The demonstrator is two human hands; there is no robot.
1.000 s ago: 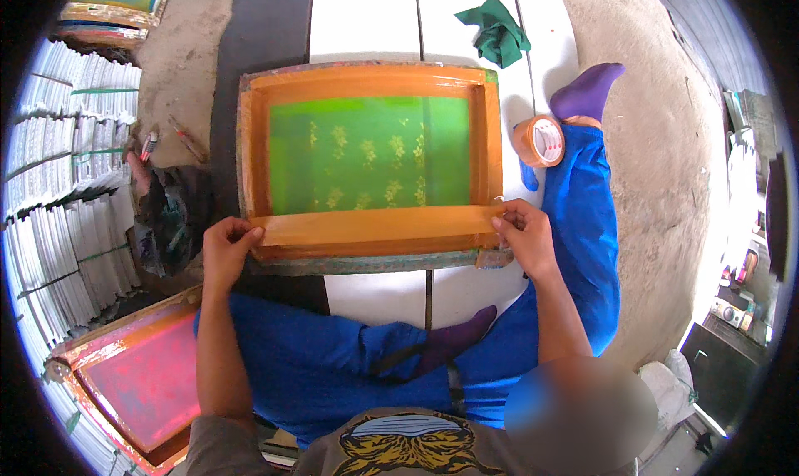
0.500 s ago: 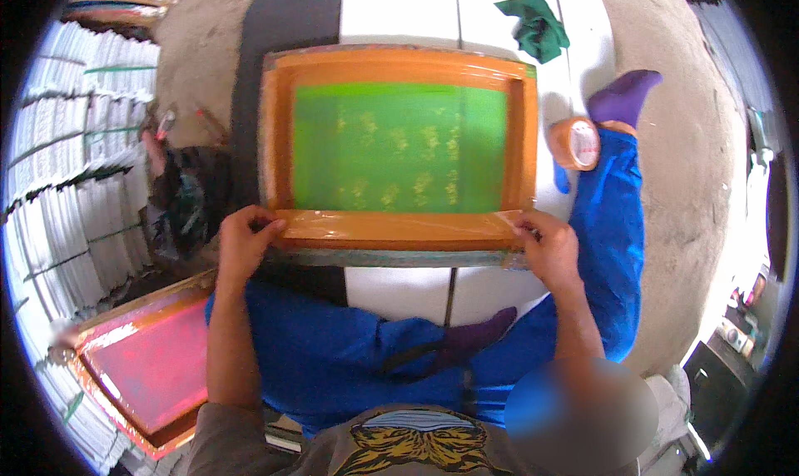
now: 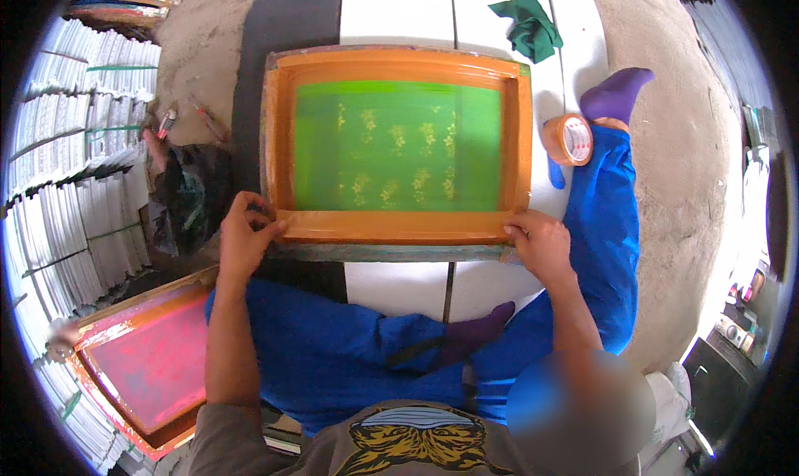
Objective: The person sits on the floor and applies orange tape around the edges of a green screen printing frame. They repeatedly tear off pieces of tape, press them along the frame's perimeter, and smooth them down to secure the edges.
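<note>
A screen-printing frame point(image 3: 522, 101) lies flat in front of me, its inner edges lined with brown tape. Its green mesh point(image 3: 320, 168) carries rows of small pale flower motifs. Along the near side runs a strip of brown packing tape point(image 3: 395, 226). My left hand point(image 3: 244, 239) pinches the strip's left end at the frame's near left corner. At the near right corner, my right hand point(image 3: 543, 241) has its fingers closed on the other end. A roll of brown packing tape point(image 3: 569, 140) stands right of the frame, beside my leg.
A crumpled dark green cloth point(image 3: 531, 28) lies at the far right on the white boards. Left of me are a black plastic bag point(image 3: 191, 197), a second frame with pink mesh point(image 3: 154, 355) and stacks of bundled white paper point(image 3: 62, 164). My blue-trousered legs point(image 3: 603, 226) flank the work.
My right hand has shifted slightly left, its fingers closer over the tape's end. The strip looks smoother, with less glare and creasing. My left hand has barely moved.
</note>
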